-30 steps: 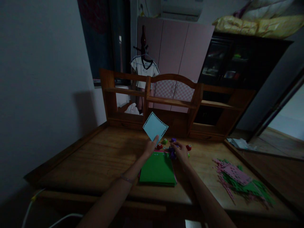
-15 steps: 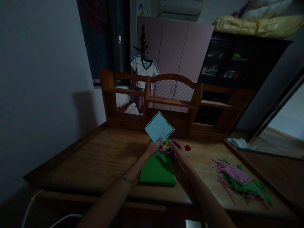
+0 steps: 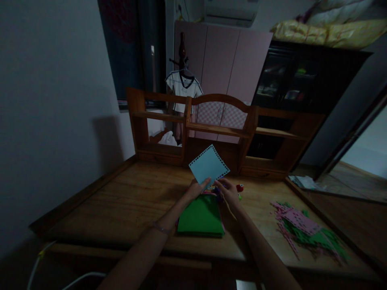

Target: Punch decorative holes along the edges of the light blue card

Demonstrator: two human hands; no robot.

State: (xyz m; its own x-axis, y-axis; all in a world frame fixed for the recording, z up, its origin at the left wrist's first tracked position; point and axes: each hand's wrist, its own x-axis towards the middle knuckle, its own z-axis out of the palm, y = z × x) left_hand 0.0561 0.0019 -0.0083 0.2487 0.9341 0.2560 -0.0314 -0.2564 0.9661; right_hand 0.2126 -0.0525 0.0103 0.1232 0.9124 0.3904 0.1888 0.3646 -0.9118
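Observation:
A light blue sheet of paper (image 3: 208, 165) is held up at a tilt above the table, with small dark holes along its two upper edges and part of its right side. My left hand (image 3: 198, 189) is closed on its lower corner, thumb on top. At the lower right edge, my right hand (image 3: 228, 193) has its fingertips pinched on the paper. Below lies a stack of green paper (image 3: 201, 217) with pink edges showing. A dark purple object (image 3: 218, 194) is partly hidden beside my right hand; its kind is unclear.
Small red (image 3: 240, 187) and green (image 3: 240, 197) objects with white eye-like spots sit behind my right hand. Pink and green cut paper pieces (image 3: 302, 221) are heaped on the table's right. A wooden shelf unit (image 3: 220, 129) lines the back edge.
The blue paper and my left hand have shifted slightly to the right. The paper's lower right edge now meets my right fingertips, and the small objects behind are more covered.

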